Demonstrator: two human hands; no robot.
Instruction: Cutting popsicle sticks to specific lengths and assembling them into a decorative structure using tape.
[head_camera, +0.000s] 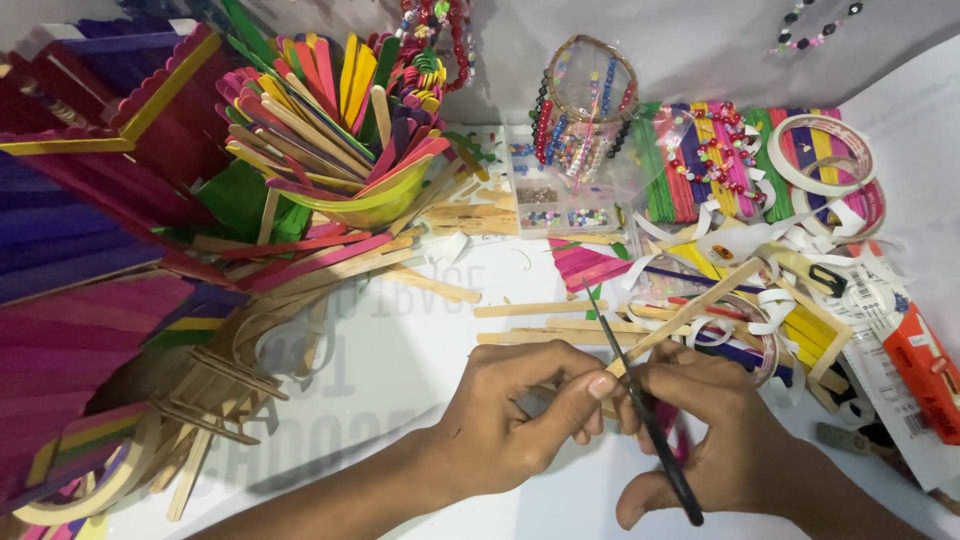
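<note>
While sweeping across from the left: brimming with coloured craft sticks (320, 95), tilting on the heap, a yellow-green bowl (365, 205). Lying further along, holding beads in its compartments, a clear bead box (560, 205). Pinching a plain wooden stick (690, 310) between thumb and forefinger, left hand (510, 415). Touching it, curling closed around dark scissors (640, 400), right hand (715, 435), over the white table (400, 380).

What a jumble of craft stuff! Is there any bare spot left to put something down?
Yes: the white table is bare between the green bowl of coloured sticks and the left hand. Sticks, tape rolls and beads crowd the right and far side.
</note>
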